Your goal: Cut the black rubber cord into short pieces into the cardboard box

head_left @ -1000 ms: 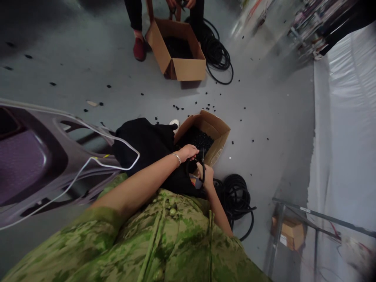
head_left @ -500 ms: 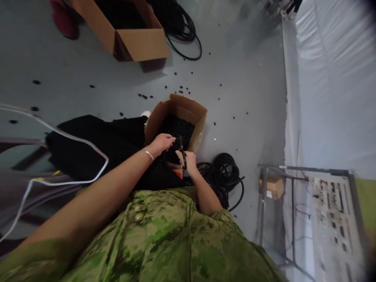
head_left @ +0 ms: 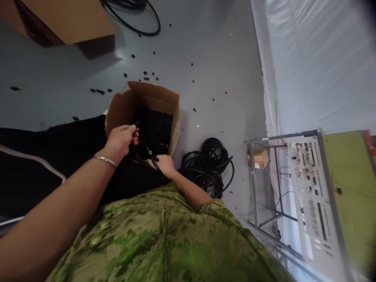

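Observation:
An open cardboard box [head_left: 175, 129] stands on the floor between my legs, with many small black pieces [head_left: 157, 125] inside. Over its left front edge, my left hand [head_left: 121, 140] is closed on a thin black piece, seemingly a hose or cable. My right hand [head_left: 165, 164] is at the box's near right edge, fingers wrapped round the black handles of scissors [head_left: 152, 158]. The scissors' blades point up and left toward my left hand. Fine detail at the left fingertips is too small to tell.
Coiled black hose [head_left: 216, 156] lies right of the box. A bigger cardboard box [head_left: 73, 19] is at the upper left, beside another black coil [head_left: 155, 29]. Small black pieces dot the grey floor. A metal frame [head_left: 254, 184] with a panel [head_left: 311, 188] stands at the right.
The view has shifted right and closer, so the box and both hands appear further left. My left hand has moved away from the scissors, to the box's left side.

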`<move>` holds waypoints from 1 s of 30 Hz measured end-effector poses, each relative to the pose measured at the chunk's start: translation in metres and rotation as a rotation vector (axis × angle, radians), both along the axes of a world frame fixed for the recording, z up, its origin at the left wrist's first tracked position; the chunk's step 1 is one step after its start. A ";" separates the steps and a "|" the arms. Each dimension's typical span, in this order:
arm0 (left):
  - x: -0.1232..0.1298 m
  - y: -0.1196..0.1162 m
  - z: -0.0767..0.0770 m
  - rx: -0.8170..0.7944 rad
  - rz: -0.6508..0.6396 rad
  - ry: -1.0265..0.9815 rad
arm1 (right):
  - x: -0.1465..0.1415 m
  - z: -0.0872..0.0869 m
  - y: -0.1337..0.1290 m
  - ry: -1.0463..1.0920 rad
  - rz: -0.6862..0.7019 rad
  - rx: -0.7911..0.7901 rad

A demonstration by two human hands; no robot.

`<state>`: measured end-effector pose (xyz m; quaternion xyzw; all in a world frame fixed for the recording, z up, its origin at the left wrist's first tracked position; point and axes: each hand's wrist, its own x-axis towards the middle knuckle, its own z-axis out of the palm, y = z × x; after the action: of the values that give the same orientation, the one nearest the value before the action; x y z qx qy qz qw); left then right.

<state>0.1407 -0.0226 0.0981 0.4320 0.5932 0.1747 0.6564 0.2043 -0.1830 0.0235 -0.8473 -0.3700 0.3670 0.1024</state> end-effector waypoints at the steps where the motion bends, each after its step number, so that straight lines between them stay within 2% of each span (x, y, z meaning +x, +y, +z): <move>1: -0.001 0.003 0.003 0.017 0.067 -0.044 | 0.000 0.000 -0.001 0.006 -0.018 0.001; 4: -0.004 0.014 0.013 0.068 0.253 -0.136 | 0.004 0.000 -0.006 0.035 -0.081 0.027; 7: -0.005 0.018 0.017 0.116 0.296 -0.103 | 0.010 0.000 -0.015 0.094 -0.100 0.047; 10: -0.003 0.012 0.017 0.135 0.173 -0.029 | 0.014 -0.001 -0.023 0.128 -0.081 0.085; 14: 0.001 -0.002 0.012 0.111 -0.202 -0.033 | 0.018 -0.001 -0.026 0.237 -0.201 0.234; 16: 0.002 -0.005 0.009 0.108 -0.327 -0.039 | 0.020 0.001 -0.024 0.367 -0.276 0.306; 19: 0.004 -0.006 0.006 0.073 -0.370 -0.057 | 0.027 0.010 -0.017 0.444 -0.260 0.353; 23: 0.005 -0.005 0.002 0.032 -0.367 -0.104 | 0.037 0.022 -0.007 0.433 -0.215 0.383; 30: 0.005 -0.008 -0.009 0.092 -0.354 -0.142 | 0.044 0.028 0.004 0.363 -0.185 0.355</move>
<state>0.1458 -0.0303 0.0892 0.5457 0.4517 0.1135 0.6966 0.2479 -0.1787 0.0513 -0.7668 -0.3249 0.4313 0.3470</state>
